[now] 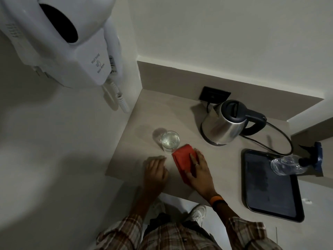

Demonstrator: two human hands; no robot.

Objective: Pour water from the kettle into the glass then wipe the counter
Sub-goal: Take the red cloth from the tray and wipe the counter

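A steel kettle (224, 123) with a dark lid and handle stands upright on its base at the back of the beige counter (216, 159). A clear glass (170, 141) holding water stands left of it. A folded red cloth (183, 159) lies flat on the counter, its far corner touching the glass. My right hand (200, 173) presses flat on the cloth's right side. My left hand (155, 170) rests palm down on the counter to the left of the cloth, holding nothing, fingers slightly apart.
A dark tray (270, 188) sits at the right, with a clear spray bottle (288, 165) lying over its far corner. The kettle's cord (282, 134) loops to a wall socket (214, 95). A white wall dryer (63, 40) hangs at the upper left. The counter's front edge is by my wrists.
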